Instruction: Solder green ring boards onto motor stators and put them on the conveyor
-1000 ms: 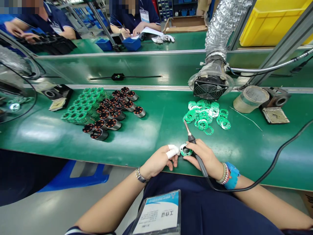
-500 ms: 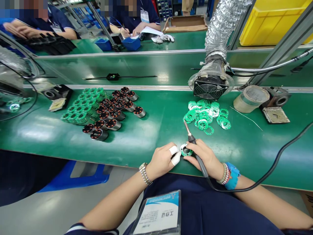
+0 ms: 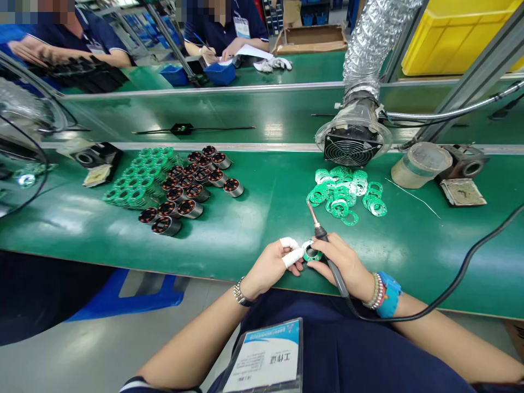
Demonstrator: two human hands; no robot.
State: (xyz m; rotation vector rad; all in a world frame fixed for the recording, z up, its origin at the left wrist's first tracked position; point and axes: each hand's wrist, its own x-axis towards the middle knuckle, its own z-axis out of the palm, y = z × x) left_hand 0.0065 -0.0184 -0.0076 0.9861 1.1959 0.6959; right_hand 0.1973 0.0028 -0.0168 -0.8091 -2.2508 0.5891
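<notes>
A small ring-shaped circuit board (image 3: pixel 313 257), green with a dark centre, is between my two hands near the bench's front edge. My left hand (image 3: pixel 273 263), with white finger covers on its thumb and a finger, pinches at the board's left edge. Closed on the right side of the board, my right hand (image 3: pixel 346 261) also carries a soldering iron (image 3: pixel 333 266). The iron slants across that hand, its bare metal tip pointing up and away from the board. Beyond the tip lies a loose heap of green ring-shaped boards (image 3: pixel 341 191).
Several copper-wound motor parts (image 3: pixel 189 207) and stacked green boards (image 3: pixel 137 177) stand at left. A fume-extractor fan (image 3: pixel 352 150) hangs over the heap. At right are a round tub (image 3: pixel 420 166), a soldering-iron stand (image 3: pixel 464 164) and solder wire (image 3: pixel 413 197). Two people sit across the bench.
My left hand has turned and its fingers have shifted at the board's edge, the covered thumb now reaching towards it. My right hand, the iron and the board stay nearly still.
</notes>
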